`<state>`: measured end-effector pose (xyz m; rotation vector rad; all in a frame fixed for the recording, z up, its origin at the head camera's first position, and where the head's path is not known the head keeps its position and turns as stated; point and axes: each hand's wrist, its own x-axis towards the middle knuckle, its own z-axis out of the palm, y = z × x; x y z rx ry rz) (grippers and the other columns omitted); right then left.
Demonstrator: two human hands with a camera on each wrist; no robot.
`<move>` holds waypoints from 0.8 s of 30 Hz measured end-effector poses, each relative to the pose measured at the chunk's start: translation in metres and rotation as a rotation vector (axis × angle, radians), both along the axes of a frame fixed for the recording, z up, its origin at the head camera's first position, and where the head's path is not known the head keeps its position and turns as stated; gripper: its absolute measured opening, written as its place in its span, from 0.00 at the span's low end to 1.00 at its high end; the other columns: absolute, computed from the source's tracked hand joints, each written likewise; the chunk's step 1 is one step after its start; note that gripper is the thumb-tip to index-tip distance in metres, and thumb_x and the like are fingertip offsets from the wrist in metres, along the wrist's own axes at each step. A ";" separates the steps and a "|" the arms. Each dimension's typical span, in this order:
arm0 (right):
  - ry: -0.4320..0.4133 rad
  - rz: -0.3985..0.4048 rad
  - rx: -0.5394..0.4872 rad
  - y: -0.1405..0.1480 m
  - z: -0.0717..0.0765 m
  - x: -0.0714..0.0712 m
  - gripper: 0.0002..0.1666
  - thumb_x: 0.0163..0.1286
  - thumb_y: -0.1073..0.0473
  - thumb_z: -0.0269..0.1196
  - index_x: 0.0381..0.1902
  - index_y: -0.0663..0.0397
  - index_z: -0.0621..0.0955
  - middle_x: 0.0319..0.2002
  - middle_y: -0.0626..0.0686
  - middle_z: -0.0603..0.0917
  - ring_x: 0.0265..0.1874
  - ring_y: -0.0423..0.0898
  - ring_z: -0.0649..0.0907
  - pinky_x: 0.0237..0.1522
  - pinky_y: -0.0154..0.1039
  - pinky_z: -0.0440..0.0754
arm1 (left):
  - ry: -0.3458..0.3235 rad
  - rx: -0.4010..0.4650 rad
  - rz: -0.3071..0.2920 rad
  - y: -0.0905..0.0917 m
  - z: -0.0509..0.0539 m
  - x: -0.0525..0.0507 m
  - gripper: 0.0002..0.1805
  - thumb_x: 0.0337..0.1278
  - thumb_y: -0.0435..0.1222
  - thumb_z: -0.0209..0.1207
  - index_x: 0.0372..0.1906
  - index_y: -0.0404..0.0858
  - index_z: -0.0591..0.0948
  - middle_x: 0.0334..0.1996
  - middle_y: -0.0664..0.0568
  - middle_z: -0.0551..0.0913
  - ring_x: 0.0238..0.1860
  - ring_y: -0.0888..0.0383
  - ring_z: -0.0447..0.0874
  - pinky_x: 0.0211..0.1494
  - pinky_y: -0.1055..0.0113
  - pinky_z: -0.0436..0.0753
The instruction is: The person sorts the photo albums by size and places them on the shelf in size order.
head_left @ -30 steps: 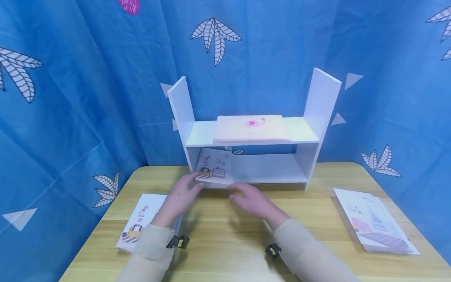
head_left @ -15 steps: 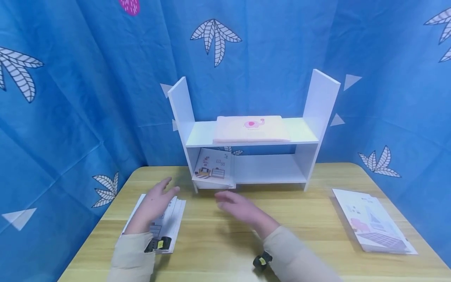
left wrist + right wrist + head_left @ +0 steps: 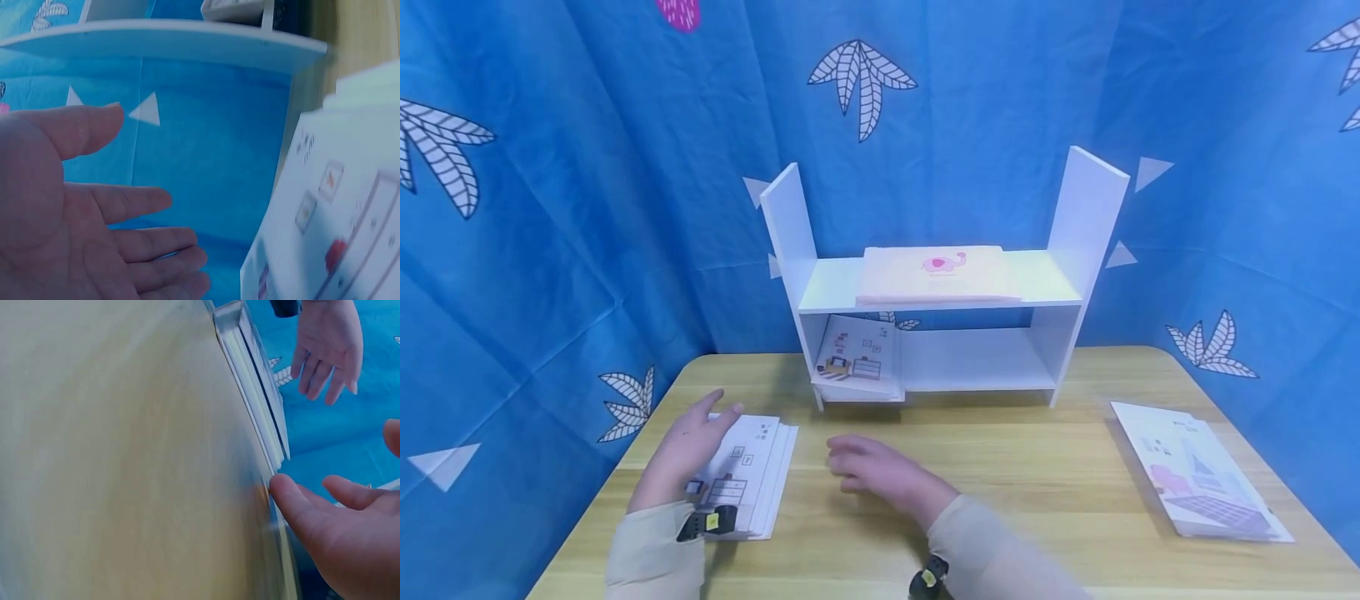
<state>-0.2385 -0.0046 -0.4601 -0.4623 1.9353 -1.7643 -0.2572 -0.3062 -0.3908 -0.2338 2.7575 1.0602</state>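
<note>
Curtained-off desk nook, blue leaf-print cloth [image 3: 985, 117], wood-grain tabletop [image 3: 1037, 475], white shelf [image 3: 977, 358], books [image 3: 756, 467]

A blue curtain [image 3: 985, 108] with a white leaf-and-triangle print hangs behind the wood-grain table [image 3: 1015, 475] and beyond its side edges. Near the right edge lies a pile of illustrated booklets [image 3: 1202, 475]; raised by the back edge's middle sits a pink elephant-print stack [image 3: 928, 282].

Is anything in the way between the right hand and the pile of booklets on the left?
Nothing I can see. Between the right hand and the pile of booklets only tabletop shows. The left hand is at the pile's other side.
</note>
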 end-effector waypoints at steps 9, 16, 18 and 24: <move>-0.027 -0.053 -0.066 -0.015 -0.001 0.001 0.41 0.71 0.44 0.63 0.74 0.59 0.68 0.71 0.60 0.71 0.60 0.55 0.80 0.62 0.49 0.79 | -0.045 0.005 0.073 -0.022 -0.006 -0.001 0.53 0.70 0.68 0.38 0.81 0.34 0.40 0.78 0.27 0.40 0.75 0.24 0.38 0.70 0.26 0.48; -0.081 -0.072 -0.148 -0.026 -0.006 0.003 0.40 0.70 0.52 0.64 0.74 0.63 0.67 0.72 0.63 0.68 0.62 0.56 0.78 0.60 0.49 0.80 | -0.128 0.010 0.066 -0.036 -0.010 0.001 0.56 0.69 0.68 0.41 0.80 0.31 0.39 0.76 0.24 0.38 0.74 0.23 0.36 0.70 0.26 0.47; -0.105 -0.081 -0.185 -0.028 -0.007 0.004 0.40 0.69 0.54 0.64 0.74 0.65 0.66 0.72 0.65 0.67 0.63 0.58 0.77 0.60 0.50 0.80 | -0.146 0.025 0.060 -0.039 -0.011 0.003 0.56 0.69 0.68 0.42 0.80 0.30 0.39 0.76 0.23 0.38 0.73 0.22 0.36 0.70 0.26 0.46; -0.136 -0.076 -0.229 -0.031 -0.008 0.006 0.40 0.69 0.58 0.63 0.73 0.70 0.64 0.72 0.67 0.66 0.63 0.59 0.76 0.61 0.52 0.79 | -0.186 0.016 0.023 -0.042 -0.018 0.004 0.56 0.70 0.66 0.45 0.78 0.26 0.43 0.74 0.21 0.45 0.71 0.24 0.49 0.71 0.28 0.50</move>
